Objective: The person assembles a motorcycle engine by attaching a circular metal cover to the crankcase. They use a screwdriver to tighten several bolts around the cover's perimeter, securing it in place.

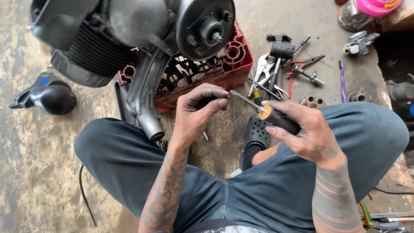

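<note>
1. A black rounded plastic cover (48, 96) is seen lying on the stained concrete floor (26, 172), well to the left of the red plastic crate (235, 64).
2. A grey metal engine with a black finned cylinder (129, 39) is propped on the red plastic crate, its round hub plate turned toward the camera.
3. The tattooed left hand (198, 110) is raised just in front of the crate, wrist bent, with fingers curled and pinched together on the tip of the shaft of the screwdriver with a black handle and orange collar (267, 114).
4. That screwdriver is held in the air in front of the crate, above the knees, its thin metal shaft pointed left and slightly up toward the crate.
5. The right hand (308, 133) is closed around the black handle, the thumb laid along it and the forearm resting over the blue-trousered right knee (371, 133).
6. A scatter of metal hand tools (280, 64), a hammer and pliers among them, is found on the floor just right of the crate.
7. A purple toothbrush (343, 80) lies farther right of the crate.
</note>
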